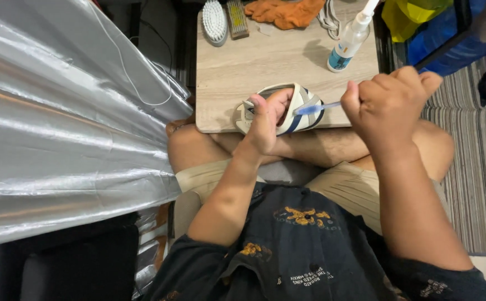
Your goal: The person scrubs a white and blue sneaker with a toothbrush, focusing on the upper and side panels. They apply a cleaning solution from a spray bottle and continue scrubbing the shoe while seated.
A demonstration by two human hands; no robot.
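- The cream-and-navy sneaker (287, 108) is gripped by the left hand (266, 120); it looks light, stiff-soled, best held inside the collar.
- A blue toothbrush (315, 108) is clenched in the right hand (385, 103), at 3 o'clock of the sneaker.

Left hand (268, 120) gripping; right hand (388, 106) fisted

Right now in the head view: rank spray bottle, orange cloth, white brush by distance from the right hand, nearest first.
From the right hand, which grips a blue toothbrush:
1. Spray bottle, just above the hand on the table's right side.
2. Orange cloth, top centre, at the table's far edge.
3. White brush, far left corner of the table.
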